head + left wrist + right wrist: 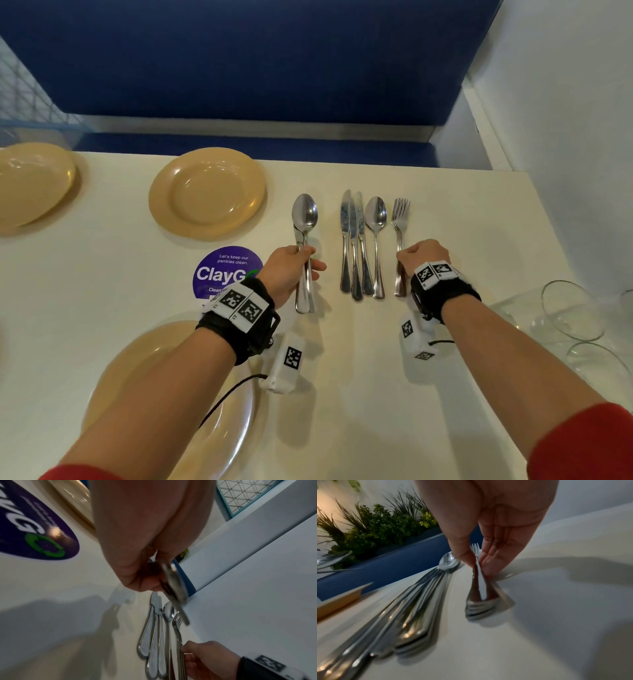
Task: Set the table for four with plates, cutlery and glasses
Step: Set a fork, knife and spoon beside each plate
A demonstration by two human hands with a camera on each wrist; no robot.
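My left hand (pixel 303 258) grips a spoon (pixel 305 214) together with a second piece, seemingly a knife, both lifted off the cream table (pixel 445 212). Their two handles stick out below the fist. The left wrist view shows this hand (pixel 145 580) curled round the blurred cutlery (pixel 173 582). My right hand (pixel 407 256) pinches the handle of the stacked forks (pixel 400 216), which lie on the table. In the right wrist view, thumb and fingers (pixel 464 555) close on the fork handles (pixel 479 596). Between the hands lie three knives (pixel 352 240) and stacked spoons (pixel 376 219).
Three tan plates are laid out: one far middle (pixel 207 193), one far left (pixel 30 185) and one near, under my left forearm (pixel 178 394). Clear glasses (pixel 572 308) stand at the right edge. A purple sticker (pixel 219 274) marks the table. A blue bench (pixel 239 68) runs behind.
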